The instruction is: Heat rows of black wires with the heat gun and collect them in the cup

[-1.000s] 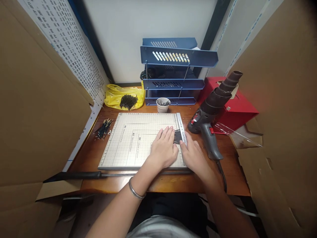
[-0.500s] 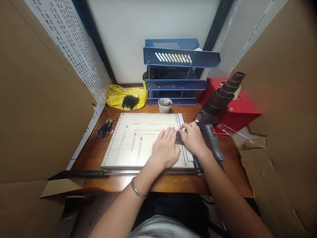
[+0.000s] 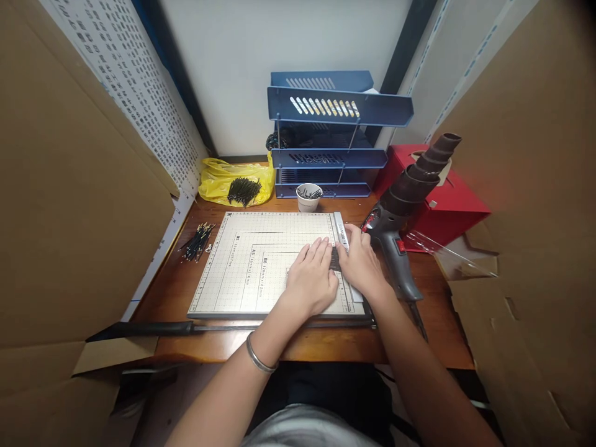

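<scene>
A paper cutter with a gridded cream board [image 3: 233, 267] lies in front of me, its long blade arm [image 3: 218, 326] lowered along the near edge. My left hand [image 3: 313, 279] rests flat on the board with fingers stretched out, covering part of a row of thin dark wires [image 3: 334, 259]. At the board's right edge, my right hand [image 3: 364, 264] lies over the metal strip [image 3: 339, 225]. Its thumb touches or nearly touches the wire ends, and its fingers reach forward along the strip. What lies under both palms is hidden.
A heat gun [image 3: 395, 248] stands right of my right hand, before a red box [image 3: 456, 214]. Behind the board are a paper cup [image 3: 308, 203] of dark pieces, blue trays [image 3: 330, 160] and a yellow bag [image 3: 214, 183] bearing dark wires. More loose wires [image 3: 198, 242] lie left. Cardboard flanks both sides.
My right hand has shifted slightly, its fingers straightening from a bent pose to lie along the metal strip. My left hand stays flat in place.
</scene>
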`<state>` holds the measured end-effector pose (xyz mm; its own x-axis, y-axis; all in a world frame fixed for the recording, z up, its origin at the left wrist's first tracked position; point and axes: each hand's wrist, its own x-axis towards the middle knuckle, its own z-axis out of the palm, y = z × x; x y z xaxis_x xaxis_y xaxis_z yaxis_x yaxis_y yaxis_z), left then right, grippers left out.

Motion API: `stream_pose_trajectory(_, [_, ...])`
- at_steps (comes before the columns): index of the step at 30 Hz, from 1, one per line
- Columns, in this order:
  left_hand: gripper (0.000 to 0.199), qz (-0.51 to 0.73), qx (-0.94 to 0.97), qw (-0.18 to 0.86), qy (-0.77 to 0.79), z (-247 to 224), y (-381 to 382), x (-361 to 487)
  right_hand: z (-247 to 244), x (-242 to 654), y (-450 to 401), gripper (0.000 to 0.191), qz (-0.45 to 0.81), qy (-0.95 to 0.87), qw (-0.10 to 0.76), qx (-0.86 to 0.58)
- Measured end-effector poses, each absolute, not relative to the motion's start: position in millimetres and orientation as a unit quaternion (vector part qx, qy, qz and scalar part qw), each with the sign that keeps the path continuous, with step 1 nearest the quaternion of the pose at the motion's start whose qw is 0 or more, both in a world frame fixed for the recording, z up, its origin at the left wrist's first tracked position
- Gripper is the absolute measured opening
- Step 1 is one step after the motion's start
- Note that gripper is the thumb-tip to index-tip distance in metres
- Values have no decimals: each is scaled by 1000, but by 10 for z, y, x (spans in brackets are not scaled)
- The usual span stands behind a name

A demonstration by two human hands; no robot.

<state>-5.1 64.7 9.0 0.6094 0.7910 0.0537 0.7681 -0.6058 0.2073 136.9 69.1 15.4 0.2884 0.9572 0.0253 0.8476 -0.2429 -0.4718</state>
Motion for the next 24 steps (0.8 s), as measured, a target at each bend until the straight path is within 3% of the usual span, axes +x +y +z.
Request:
stream_pose_trajectory(8, [64, 72, 893, 82, 436, 100, 646, -41, 250, 1288, 653, 52, 162, -589, 129, -781])
stream_pose_trajectory(24, [63, 84, 895, 76, 431, 76, 649, -47, 352, 1337, 656, 49, 158, -585, 130, -785])
